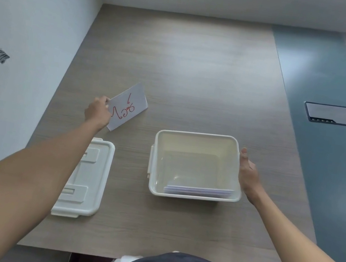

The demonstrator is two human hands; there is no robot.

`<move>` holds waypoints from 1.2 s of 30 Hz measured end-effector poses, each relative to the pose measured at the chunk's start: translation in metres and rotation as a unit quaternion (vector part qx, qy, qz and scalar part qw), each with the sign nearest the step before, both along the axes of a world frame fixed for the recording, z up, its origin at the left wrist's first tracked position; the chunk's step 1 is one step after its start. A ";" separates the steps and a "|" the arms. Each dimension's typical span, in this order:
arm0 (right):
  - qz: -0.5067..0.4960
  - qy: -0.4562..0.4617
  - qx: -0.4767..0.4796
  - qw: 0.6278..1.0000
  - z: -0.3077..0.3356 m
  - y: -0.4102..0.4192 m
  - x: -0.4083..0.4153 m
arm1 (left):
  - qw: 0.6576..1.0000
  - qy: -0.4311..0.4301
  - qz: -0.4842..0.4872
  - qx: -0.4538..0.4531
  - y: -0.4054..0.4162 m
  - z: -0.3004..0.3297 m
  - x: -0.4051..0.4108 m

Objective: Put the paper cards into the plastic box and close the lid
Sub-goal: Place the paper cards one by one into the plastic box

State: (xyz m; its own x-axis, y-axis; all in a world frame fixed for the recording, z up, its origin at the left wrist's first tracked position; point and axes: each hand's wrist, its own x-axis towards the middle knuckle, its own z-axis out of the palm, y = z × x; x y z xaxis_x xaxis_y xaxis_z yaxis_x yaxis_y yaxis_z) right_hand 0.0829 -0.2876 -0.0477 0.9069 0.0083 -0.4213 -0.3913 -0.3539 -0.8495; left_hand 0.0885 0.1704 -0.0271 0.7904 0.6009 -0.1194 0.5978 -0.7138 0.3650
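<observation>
A white plastic box (190, 198) stands open in the middle of the wooden table. Some paper cards (198, 191) lie flat at its bottom near the front wall. My right hand (248, 173) rests against the box's right wall, fingers around its rim. My left hand (98, 111) pinches a white paper card (129, 107) with red writing at its left edge, out to the left of the box; whether the card is lifted off the table I cannot tell. The white lid (90, 176) lies flat on the table at the left, partly under my left forearm.
A wall runs along the table's left side. A blue strip (323, 91) crosses the table at the right, with a dark cable hatch (336, 115) set in it. The table's front edge is close to my body.
</observation>
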 end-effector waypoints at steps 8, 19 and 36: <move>-0.003 0.010 0.002 1.000 0.007 -0.001 -0.006 | 0.990 -0.130 -0.006 -0.056 -0.029 0.014 -0.010; 0.003 0.019 0.007 1.000 0.008 -0.001 -0.005 | 0.942 -0.287 -0.168 -0.051 -0.111 0.071 -0.021; 0.004 0.031 0.010 0.999 0.004 -0.002 -0.002 | 0.896 -0.214 -0.355 -0.159 -0.183 0.076 -0.105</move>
